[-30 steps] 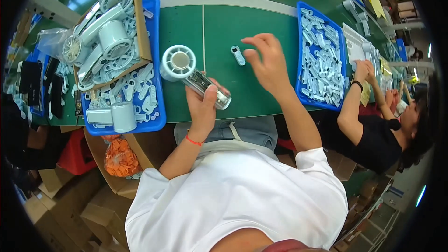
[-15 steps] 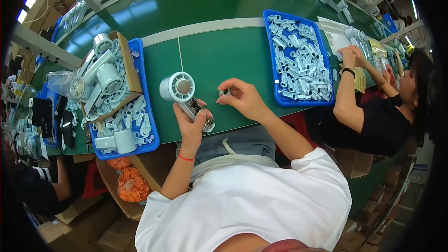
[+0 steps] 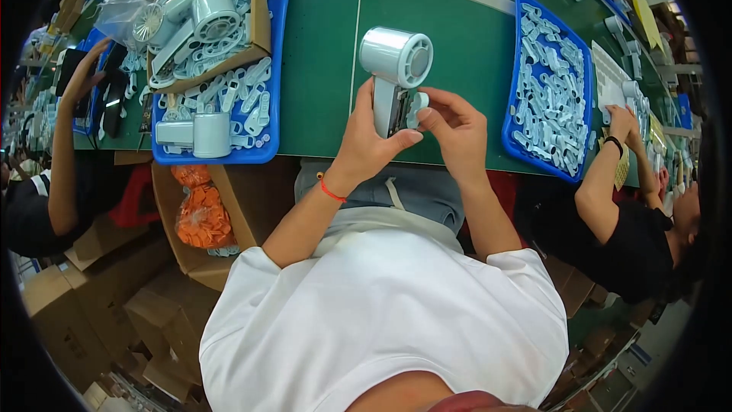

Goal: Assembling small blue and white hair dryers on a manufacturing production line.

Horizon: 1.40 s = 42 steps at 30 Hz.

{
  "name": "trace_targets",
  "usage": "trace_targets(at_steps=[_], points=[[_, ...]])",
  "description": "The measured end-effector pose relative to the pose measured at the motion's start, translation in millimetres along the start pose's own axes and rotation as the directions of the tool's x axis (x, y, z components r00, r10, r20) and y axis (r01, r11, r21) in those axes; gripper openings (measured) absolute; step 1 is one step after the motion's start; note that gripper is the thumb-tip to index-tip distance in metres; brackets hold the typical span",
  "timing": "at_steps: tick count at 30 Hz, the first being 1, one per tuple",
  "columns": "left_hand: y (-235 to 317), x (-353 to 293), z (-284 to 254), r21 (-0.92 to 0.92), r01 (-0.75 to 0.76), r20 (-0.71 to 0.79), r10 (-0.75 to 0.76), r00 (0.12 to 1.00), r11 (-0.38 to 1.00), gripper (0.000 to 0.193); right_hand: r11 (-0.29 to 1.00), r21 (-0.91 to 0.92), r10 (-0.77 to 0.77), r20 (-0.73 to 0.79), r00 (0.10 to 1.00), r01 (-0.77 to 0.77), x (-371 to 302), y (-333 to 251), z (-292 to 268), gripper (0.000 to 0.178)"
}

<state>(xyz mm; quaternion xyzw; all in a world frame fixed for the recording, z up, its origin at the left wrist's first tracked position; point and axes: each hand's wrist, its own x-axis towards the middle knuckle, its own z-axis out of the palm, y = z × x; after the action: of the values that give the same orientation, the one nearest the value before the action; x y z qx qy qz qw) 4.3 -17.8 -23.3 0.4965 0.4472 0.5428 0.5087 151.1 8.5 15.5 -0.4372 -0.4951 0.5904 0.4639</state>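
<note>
A pale blue handheld fan [image 3: 396, 55] stands upright over the green table, its round head at the top and its handle uncovered along one side, with dark inner parts showing. My left hand [image 3: 366, 137] is wrapped round the handle from the left, thumb across its lower end. Between the thumb and fingers of my right hand [image 3: 460, 136] is a small pale blue plastic piece [image 3: 417, 109] with a wavy edge. This piece is right against the handle's uncovered side; whether it touches is hard to tell.
At left, a blue tray [image 3: 276, 76] bears a cardboard box [image 3: 261, 8] of fan parts and loose pale pieces. Another blue tray [image 3: 509, 103] full of small pale pieces lies right. Bagged orange parts [image 3: 204, 217] sit in a carton below. Co-workers are on both sides.
My view has shifted, and the fan now shows its head more from the side. My right hand has come in to the handle, bringing the small plastic piece against its uncovered side.
</note>
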Motion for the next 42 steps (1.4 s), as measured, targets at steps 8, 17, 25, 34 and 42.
trace_targets(at_steps=[8,17,25,34,42], points=[[5,-1,10,0.348,-0.157,-0.035,0.18,0.983,0.924,0.092,0.993,-0.084,0.084,-0.044,0.996,-0.087,-3,-8,-4,0.026],[-1,1,10,0.346,-0.13,-0.009,0.142,0.99,0.929,0.081,0.995,-0.077,0.064,0.004,0.998,-0.064,3,-5,-5,0.021],[0,0,12,0.305,-0.126,-0.038,0.144,0.989,0.944,0.077,0.96,-0.273,0.076,0.022,0.997,-0.067,7,-11,-8,0.022],[4,-1,11,0.224,-0.089,-0.025,0.097,0.995,0.97,0.075,0.962,-0.233,0.156,0.038,0.987,-0.143,9,-13,-10,0.021],[9,1,7,0.204,-0.033,-0.013,0.036,0.999,0.979,0.074,0.944,-0.266,0.229,0.094,0.969,-0.197,11,-16,-12,0.022]])
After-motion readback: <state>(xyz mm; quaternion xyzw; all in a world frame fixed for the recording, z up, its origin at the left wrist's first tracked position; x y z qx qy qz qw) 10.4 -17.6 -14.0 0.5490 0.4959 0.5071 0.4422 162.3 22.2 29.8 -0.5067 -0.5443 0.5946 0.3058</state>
